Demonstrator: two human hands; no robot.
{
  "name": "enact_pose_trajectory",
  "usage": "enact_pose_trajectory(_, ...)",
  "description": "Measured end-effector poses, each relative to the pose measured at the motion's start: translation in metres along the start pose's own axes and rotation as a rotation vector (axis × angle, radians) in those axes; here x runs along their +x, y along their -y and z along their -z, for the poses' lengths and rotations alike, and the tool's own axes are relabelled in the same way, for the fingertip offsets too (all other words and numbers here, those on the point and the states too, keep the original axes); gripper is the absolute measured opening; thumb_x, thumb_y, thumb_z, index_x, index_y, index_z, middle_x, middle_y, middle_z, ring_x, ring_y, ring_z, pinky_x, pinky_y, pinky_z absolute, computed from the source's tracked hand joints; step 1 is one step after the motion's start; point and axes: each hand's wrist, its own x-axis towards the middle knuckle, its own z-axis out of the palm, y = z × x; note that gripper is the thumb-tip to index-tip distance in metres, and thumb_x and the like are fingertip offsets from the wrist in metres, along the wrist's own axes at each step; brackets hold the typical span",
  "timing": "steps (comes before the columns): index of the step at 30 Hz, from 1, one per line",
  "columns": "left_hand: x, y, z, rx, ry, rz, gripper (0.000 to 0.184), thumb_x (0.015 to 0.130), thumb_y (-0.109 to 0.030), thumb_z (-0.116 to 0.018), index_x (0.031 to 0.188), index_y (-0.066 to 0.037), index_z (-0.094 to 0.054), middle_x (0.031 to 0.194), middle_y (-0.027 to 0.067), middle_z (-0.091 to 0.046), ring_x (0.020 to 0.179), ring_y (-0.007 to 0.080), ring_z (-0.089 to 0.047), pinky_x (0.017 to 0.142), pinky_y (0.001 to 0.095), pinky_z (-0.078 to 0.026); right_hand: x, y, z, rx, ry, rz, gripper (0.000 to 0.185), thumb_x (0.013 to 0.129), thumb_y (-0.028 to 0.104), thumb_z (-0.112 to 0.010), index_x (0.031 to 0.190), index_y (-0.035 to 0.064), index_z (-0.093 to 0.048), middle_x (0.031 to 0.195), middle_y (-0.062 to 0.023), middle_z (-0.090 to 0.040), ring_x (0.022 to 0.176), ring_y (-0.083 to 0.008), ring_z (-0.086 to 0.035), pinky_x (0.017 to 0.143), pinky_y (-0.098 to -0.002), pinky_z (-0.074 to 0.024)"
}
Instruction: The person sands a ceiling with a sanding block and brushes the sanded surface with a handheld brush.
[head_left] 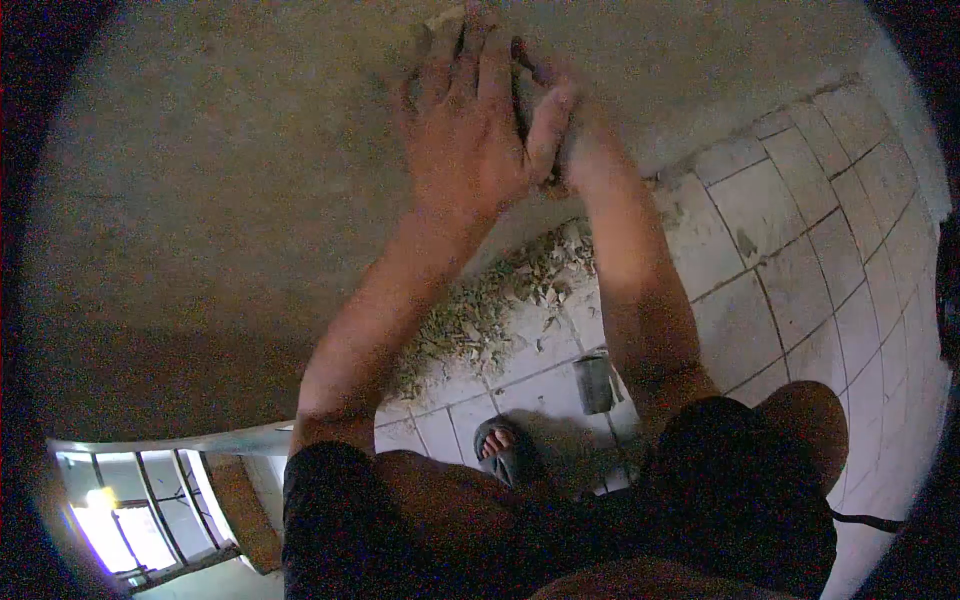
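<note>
One broad, mottled brown wall [230, 210] fills the upper left of the view. Against it, the left hand [458, 145] has its fingers outstretched and slightly spread. Just beside it, the right hand [590, 150] is partly hidden; whether it pinches anything, I cannot tell. Small, pale, scattered flakes [468, 325] lie along the wall's foot, on white floor tiles [755, 210]. Farther out are a grey cylindrical container [594, 386] and a foot in dark footwear [498, 445].
</note>
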Motion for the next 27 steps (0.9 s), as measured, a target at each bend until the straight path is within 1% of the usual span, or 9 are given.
enact_pose_trajectory(1,0.001,0.002,-0.002,0.004,-0.006,-0.005,0.057,0.094,-0.044,-0.056,0.135,-0.004,-0.051,0.139,0.0213,-0.051,0.133,0.0425,-0.040,0.107,0.0590,-0.028,-0.004,0.004,0.000,-0.009,0.007,-0.001,0.039,0.103,0.027,-0.049,0.130,-0.0008,-0.054,0.103,-0.0147,-0.065,0.072,-0.0152,-0.059,0.066,-0.0287,-0.0516)
enact_pose_trajectory(3,0.001,0.004,-0.007,-0.102,-0.001,0.009,0.067,0.088,-0.054,-0.057,0.127,-0.001,-0.056,0.137,0.0185,-0.054,0.132,0.0370,-0.044,0.104,0.0640,-0.026,-0.011,0.003,0.000,-0.011,0.011,-0.004,0.040,0.103,0.027,-0.048,0.132,-0.0005,-0.052,0.103,-0.0144,-0.065,0.072,-0.0152,-0.059,0.067,-0.0289,-0.0518)
enact_pose_trajectory(7,-0.008,-0.002,-0.004,-0.112,0.019,0.031,0.068,0.088,-0.054,-0.057,0.130,-0.001,-0.054,0.139,0.0185,-0.053,0.132,0.0370,-0.044,0.105,0.0620,-0.026,-0.030,-0.005,0.000,-0.019,0.020,-0.005,0.041,0.103,0.027,-0.047,0.135,0.0002,-0.049,0.104,-0.0137,-0.064,0.074,-0.0152,-0.059,0.068,-0.0291,-0.0521)
enact_pose_trajectory(9,-0.019,-0.003,-0.004,-0.104,0.087,0.021,0.068,0.088,-0.054,-0.057,0.132,-0.002,-0.052,0.141,0.0185,-0.050,0.133,0.0370,-0.042,0.106,0.0623,-0.026,-0.034,-0.009,-0.001,-0.020,0.025,0.001,0.042,0.103,0.027,-0.047,0.136,0.0005,-0.047,0.104,-0.0134,-0.064,0.074,-0.0152,-0.059,0.068,-0.0293,-0.0522)
enact_pose_trajectory(13,-0.025,-0.001,-0.004,-0.098,0.166,0.026,0.068,0.088,-0.053,-0.057,0.132,-0.001,-0.052,0.142,0.0191,-0.049,0.134,0.0374,-0.041,0.105,0.0624,-0.026,-0.037,-0.009,-0.003,-0.019,0.028,0.003,0.044,0.104,0.027,-0.046,0.139,0.0012,-0.044,0.104,-0.0128,-0.063,0.076,-0.0152,-0.059,0.069,-0.0296,-0.0525)
enact_pose_trajectory(15,-0.021,-0.001,-0.006,-0.125,0.110,0.019,0.067,0.088,-0.053,-0.057,0.129,0.000,-0.053,0.141,0.0194,-0.050,0.134,0.0376,-0.041,0.105,0.0623,-0.027,-0.038,-0.007,-0.004,-0.024,0.030,0.004,0.045,0.104,0.027,-0.045,0.141,0.0015,-0.042,0.104,-0.0124,-0.063,0.076,-0.0152,-0.058,0.069,-0.0297,-0.0526)
enact_pose_trajectory(22,-0.013,0.003,-0.012,-0.168,0.053,0.009,0.062,0.089,-0.051,-0.056,0.128,-0.002,-0.055,0.139,0.0185,-0.053,0.133,0.0370,-0.044,0.104,0.0598,-0.029,-0.042,-0.001,-0.009,-0.050,0.051,0.026,0.049,0.105,0.027,-0.043,0.146,0.0027,-0.036,0.105,-0.0113,-0.062,0.078,-0.0152,-0.058,0.071,-0.0302,-0.0532)
enact_pose_trajectory(24,-0.012,0.003,-0.010,-0.114,0.045,-0.006,0.063,0.090,-0.051,-0.056,0.129,-0.002,-0.055,0.137,0.0190,-0.054,0.132,0.0376,-0.045,0.104,0.0585,-0.030,-0.047,-0.002,-0.009,-0.074,0.050,0.024,0.050,0.105,0.027,-0.043,0.148,0.0030,-0.034,0.105,-0.0110,-0.062,0.079,-0.0152,-0.058,0.071,-0.0303,-0.0533)
enact_pose_trajectory(27,-0.013,0.004,-0.009,-0.112,0.047,0.008,0.063,0.090,-0.051,-0.055,0.129,-0.002,-0.054,0.137,0.0189,-0.054,0.131,0.0371,-0.046,0.104,0.0595,-0.030,-0.047,-0.001,-0.010,-0.074,0.065,0.028,0.048,0.104,0.026,-0.044,0.145,0.0024,-0.037,0.107,-0.0125,-0.062,0.083,-0.0172,-0.058,0.075,-0.0319,-0.0524)
